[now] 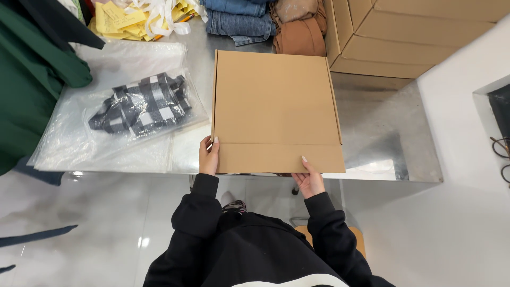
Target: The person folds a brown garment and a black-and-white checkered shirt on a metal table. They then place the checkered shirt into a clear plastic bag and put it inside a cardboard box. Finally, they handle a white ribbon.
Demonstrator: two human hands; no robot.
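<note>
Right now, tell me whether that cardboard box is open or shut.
Shut. The cardboard box lies flat on the metal table, lid down, front flap seam closed; left hand and right hand grip its near edge.

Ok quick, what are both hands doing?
Left hand: holding the near left edge of the flat cardboard box.
Right hand: holding the box's near edge.

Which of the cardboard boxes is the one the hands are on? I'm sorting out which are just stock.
The flat closed cardboard box lying alone at the table's near edge: left hand and right hand grip its near corners. The stacked boxes at the far right are untouched.
</note>
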